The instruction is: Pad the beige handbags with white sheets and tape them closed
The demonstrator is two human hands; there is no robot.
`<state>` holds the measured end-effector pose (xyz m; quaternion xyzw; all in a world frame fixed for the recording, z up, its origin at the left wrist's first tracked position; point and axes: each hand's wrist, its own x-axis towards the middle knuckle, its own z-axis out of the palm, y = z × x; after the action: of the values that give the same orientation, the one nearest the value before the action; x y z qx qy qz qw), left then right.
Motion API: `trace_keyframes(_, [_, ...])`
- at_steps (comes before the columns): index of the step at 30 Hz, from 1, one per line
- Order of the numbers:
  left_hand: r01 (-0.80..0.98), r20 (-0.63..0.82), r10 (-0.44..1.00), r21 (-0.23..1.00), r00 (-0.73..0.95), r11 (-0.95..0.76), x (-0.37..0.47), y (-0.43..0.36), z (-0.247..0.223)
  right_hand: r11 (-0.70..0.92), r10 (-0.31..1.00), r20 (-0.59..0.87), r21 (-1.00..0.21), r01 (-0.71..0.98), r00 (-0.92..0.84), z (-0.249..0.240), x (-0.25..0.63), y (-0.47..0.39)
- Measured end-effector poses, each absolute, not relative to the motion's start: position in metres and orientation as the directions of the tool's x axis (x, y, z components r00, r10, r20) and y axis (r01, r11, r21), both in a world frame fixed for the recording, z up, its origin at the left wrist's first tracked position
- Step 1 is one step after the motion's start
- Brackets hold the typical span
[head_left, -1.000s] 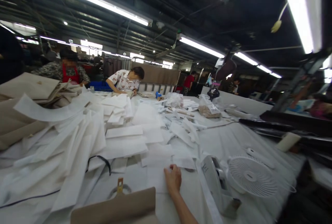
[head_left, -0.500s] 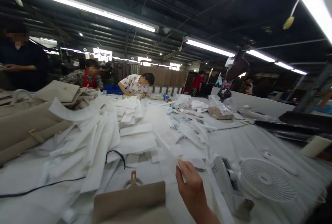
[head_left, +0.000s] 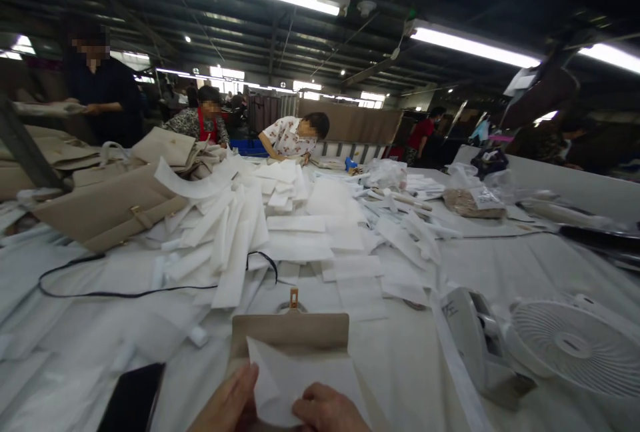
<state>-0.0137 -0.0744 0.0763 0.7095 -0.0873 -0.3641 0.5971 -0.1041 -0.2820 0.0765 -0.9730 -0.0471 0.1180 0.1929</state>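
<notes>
A beige bag (head_left: 290, 331) lies with its flap raised at the bottom centre, a gold clasp (head_left: 294, 297) standing above it. Over the bag is a white sheet (head_left: 280, 385), its upper left corner folded up. My left hand (head_left: 233, 395) holds the left edge of this sheet between closed fingers. On its right part, my right hand (head_left: 327, 407) pinches the sheet with curled fingers. Loose white sheets (head_left: 300, 239) lie heaped beyond the bag.
A phone (head_left: 133, 395) lies at lower left, below a dark cord (head_left: 150, 292). At right are a tape dispenser (head_left: 480, 345) and a white fan (head_left: 575, 345). Beige bags (head_left: 115, 212) are piled at left. Several people are farther back.
The view has swung left and down. My right hand has come from the heap of sheets to the bag, with a white sheet now over it. My left hand has come into view, holding the sheet.
</notes>
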Motion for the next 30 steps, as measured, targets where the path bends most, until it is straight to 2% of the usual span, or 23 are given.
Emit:
trace_keyframes(2, [0.57,-0.535,-0.527,0.814,0.66,-0.112,-0.007,-0.085,0.073,-0.92,0.176,-0.259,-0.386,0.066,0.95,0.085,-0.101,-0.278])
trace_keyframes(4, [0.694,-0.554,-0.545,0.717,0.63,0.074,-0.004,-0.094,0.067,-0.919,0.195,-0.285,-0.387,0.073,0.939,0.091,-0.098,-0.276])
trace_keyframes(7, [0.651,-0.451,-0.581,0.736,0.678,0.188,-0.001,-0.097,0.059,-0.919,0.194,-0.312,-0.39,0.061,0.93,0.1,-0.097,-0.278])
trace_keyframes(11, [0.585,-0.426,-0.548,0.797,0.72,0.148,0.005,-0.084,0.053,-0.9,0.143,-0.294,-0.436,0.001,0.945,0.111,-0.1,-0.285])
trace_keyframes(14, [0.517,-0.389,-0.548,0.851,0.741,0.096,0.01,-0.076,0.05,-0.868,0.16,-0.255,-0.496,0.013,0.954,0.109,-0.1,-0.29])
trace_keyframes(17, [0.322,-0.325,-0.523,0.941,0.788,-0.099,0.01,-0.07,0.053,-0.876,0.199,-0.25,-0.479,0.058,0.948,0.104,-0.1,-0.29])
trace_keyframes(19, [0.019,-0.172,-0.459,0.947,0.871,-0.32,0.008,-0.068,0.062,-0.887,0.208,-0.242,-0.455,0.079,0.948,0.103,-0.1,-0.289])
trace_keyframes(20, [-0.154,-0.063,-0.456,0.893,0.888,-0.424,0.006,-0.067,0.069,-0.893,0.209,-0.24,-0.442,0.085,0.948,0.104,-0.1,-0.289])
trace_keyframes(22, [-0.45,0.098,-0.567,0.723,0.818,-0.524,0.003,-0.066,0.083,-0.906,0.209,-0.244,-0.413,0.093,0.947,0.105,-0.1,-0.287])
trace_keyframes(24, [-0.626,0.065,-0.762,0.617,0.644,-0.476,0.001,-0.066,0.096,-0.915,0.217,-0.26,-0.39,0.103,0.941,0.106,-0.099,-0.285])
trace_keyframes(26, [-0.685,-0.065,-0.882,0.605,0.466,-0.406,0.002,-0.068,0.105,-0.915,0.228,-0.272,-0.387,0.111,0.935,0.106,-0.098,-0.285])
trace_keyframes(30, [-0.694,-0.214,-0.916,0.601,0.339,-0.397,0.007,-0.072,0.111,-0.911,0.226,-0.304,-0.402,0.09,0.926,0.104,-0.099,-0.292])
